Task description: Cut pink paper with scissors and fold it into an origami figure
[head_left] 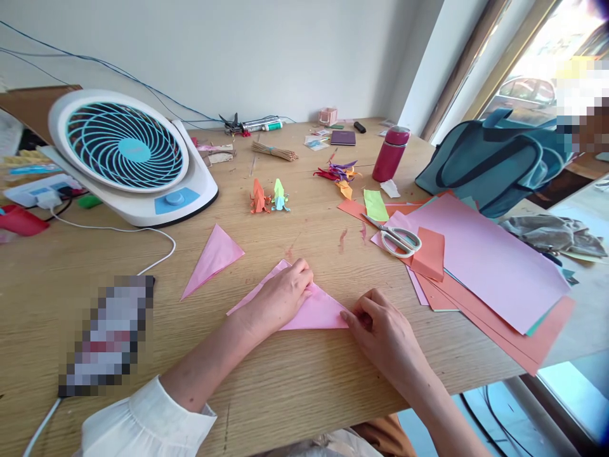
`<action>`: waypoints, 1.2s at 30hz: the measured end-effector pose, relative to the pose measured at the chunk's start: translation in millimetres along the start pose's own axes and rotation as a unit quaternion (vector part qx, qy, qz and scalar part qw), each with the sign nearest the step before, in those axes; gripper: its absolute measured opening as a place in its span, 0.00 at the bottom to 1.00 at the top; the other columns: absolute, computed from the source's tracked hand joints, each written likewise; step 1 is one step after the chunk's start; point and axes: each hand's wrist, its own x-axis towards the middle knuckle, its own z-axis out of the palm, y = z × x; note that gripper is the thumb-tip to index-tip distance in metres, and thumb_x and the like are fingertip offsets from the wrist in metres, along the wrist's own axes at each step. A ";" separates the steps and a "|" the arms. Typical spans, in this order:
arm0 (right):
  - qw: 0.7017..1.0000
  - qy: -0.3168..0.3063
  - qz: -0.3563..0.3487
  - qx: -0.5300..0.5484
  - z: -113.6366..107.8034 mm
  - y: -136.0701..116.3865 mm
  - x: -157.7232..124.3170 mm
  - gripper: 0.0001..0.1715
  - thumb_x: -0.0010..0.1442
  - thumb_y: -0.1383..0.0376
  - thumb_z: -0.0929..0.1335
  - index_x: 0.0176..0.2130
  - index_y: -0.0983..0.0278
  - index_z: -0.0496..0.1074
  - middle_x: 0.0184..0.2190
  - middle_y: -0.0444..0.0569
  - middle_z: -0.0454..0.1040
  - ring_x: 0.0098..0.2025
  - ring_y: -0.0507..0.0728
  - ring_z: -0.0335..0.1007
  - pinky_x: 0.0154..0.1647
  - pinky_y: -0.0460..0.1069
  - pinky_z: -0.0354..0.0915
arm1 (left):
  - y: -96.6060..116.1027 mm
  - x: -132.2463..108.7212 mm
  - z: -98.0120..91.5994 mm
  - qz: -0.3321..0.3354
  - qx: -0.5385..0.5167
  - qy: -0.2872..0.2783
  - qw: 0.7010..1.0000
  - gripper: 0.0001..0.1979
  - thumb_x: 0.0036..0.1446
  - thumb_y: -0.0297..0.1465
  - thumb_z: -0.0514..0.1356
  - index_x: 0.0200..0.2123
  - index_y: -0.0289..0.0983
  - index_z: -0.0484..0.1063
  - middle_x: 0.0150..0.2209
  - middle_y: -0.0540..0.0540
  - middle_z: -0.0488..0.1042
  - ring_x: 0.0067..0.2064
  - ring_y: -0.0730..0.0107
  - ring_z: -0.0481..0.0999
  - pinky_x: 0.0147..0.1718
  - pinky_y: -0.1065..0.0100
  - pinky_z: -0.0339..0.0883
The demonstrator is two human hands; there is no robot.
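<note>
A pink sheet of origami paper (321,312), folded into a triangle, lies flat on the wooden table in front of me. My left hand (285,292) rests across its middle, fingers curled together on the upper fold and covering part of the sheet. At the sheet's right corner, my right hand (380,320) pinches the tip between thumb and forefinger; its other fingers are curled. Further left lies another pink folded triangle (214,259), apart from both hands. Beyond the sheet stand an orange paper figure (258,197) and a green-and-blue paper figure (280,197).
Scissors (399,241) lie on coloured paper sheets (490,254) at the right. A white fan (128,152) stands at the left, its cable crossing the table. A maroon bottle (391,154), a teal bag (480,158) and small paper pieces (335,172) are further back.
</note>
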 end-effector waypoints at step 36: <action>0.907 -0.045 0.075 0.411 -17.7 0.9 11.1 0.42 0.56 0.49 0.72 0.62 0.60 0.59 0.45 0.54 0.76 0.43 0.59 0.74 0.43 0.53 0.70 | 10.8 -17.6 -64.8 -0.066 -0.200 0.012 0.977 0.08 0.57 0.30 0.60 0.26 0.38 0.73 0.31 0.52 0.77 0.32 0.70 0.73 0.31 0.70 0.59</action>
